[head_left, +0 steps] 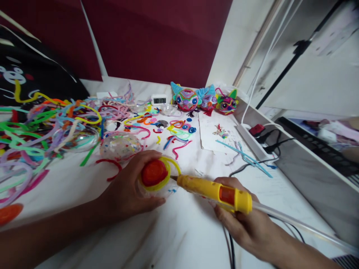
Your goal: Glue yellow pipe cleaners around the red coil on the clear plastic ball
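My left hand (131, 183) is wrapped round a clear plastic ball (159, 191) that bears a red-orange disc (153, 172). A yellow pipe cleaner (167, 175) rings the disc, and its loose end arcs off to the right. In my right hand (241, 213) is a yellow glue gun (213, 189), with a long clear glue stick (297, 222) coming out of its back. The gun's dark nozzle points left, at or very close to the yellow ring; I cannot tell whether it touches.
Tangled pipe cleaners (56, 130) fill the left side. Behind my left hand lies a speckled clear ball half (120, 145). Decorated balls (187, 100) line the back near a small digital clock (159, 99). A power strip (254, 142) and black cables lie at right.
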